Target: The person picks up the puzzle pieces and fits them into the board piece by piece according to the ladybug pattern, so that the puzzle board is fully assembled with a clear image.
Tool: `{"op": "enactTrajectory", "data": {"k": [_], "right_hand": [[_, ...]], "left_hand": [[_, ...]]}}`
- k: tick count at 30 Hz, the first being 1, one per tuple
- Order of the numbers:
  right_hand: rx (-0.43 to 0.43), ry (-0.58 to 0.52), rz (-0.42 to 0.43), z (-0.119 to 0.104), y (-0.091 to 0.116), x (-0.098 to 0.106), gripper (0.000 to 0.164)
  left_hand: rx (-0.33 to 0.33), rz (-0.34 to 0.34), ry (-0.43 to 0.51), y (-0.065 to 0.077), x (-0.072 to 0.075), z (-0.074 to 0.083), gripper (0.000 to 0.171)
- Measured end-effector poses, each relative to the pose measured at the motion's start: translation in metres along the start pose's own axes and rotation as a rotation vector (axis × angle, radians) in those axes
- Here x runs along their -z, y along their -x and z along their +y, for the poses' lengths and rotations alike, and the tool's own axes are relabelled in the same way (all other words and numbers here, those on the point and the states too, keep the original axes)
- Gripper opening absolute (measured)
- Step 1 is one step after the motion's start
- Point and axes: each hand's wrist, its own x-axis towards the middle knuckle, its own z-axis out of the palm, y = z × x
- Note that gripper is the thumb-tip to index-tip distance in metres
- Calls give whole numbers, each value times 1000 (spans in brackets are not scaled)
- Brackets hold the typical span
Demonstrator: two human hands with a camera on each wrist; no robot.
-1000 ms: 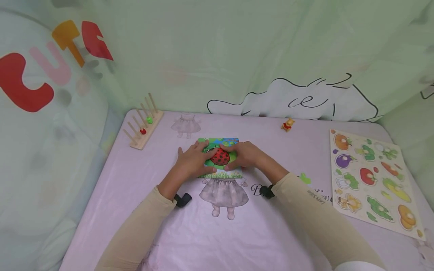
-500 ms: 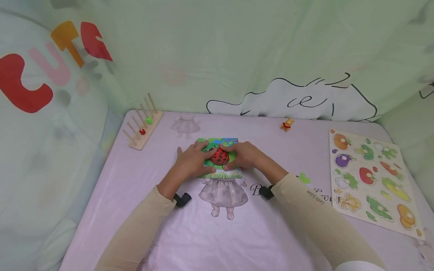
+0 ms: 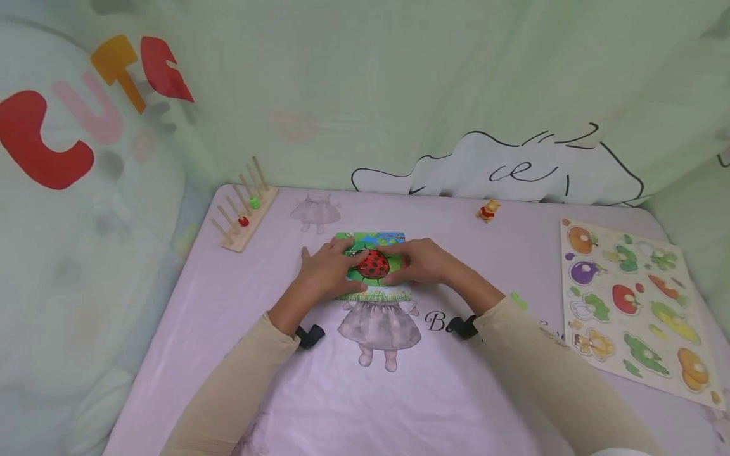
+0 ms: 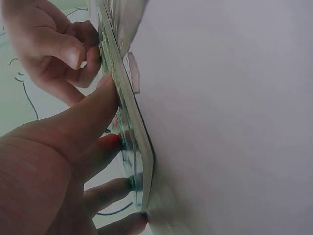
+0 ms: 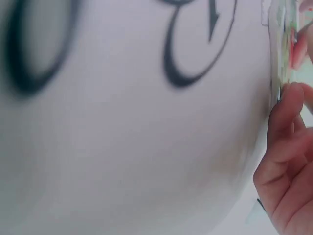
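Note:
A small, thin square board (image 3: 379, 296) with a ladybug picture (image 3: 374, 265) lies flat in the middle of the table in the head view. My left hand (image 3: 325, 272) rests on its left side, fingers spread and thumb near the lower edge. In the left wrist view those fingertips press on the board's face (image 4: 128, 115). My right hand (image 3: 428, 261) stays over the board's right side, its index finger and thumb reaching toward the ladybug from either side. The right wrist view catches the right hand (image 5: 288, 156) at the board's edge. Whether the ladybug is a separate piece, I cannot tell.
A wooden peg rack (image 3: 245, 221) with a green and a red piece stands at the back left. A small yellow bear figure (image 3: 488, 211) sits at the back. On the right lies a vegetable knob puzzle board (image 3: 633, 304).
My right hand has drawn slightly to the right, showing more of the ladybug. The left hand keeps its place on the board. The head view has shifted a little.

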Motion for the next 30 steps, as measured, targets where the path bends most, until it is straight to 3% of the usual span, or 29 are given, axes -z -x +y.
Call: {"op": "enactTrajectory", "data": {"k": [7, 19, 30], "right_hand": [[18, -17, 54, 15, 24, 12, 54], [-48, 5, 96, 48, 77, 33, 41], [-159, 25, 61, 82, 119, 41, 34]], "left_hand": [[7, -3, -8, 1, 1, 3, 76], [13, -3, 0, 0, 0, 1, 77], [28, -31, 39, -1, 0, 2, 78]]}}
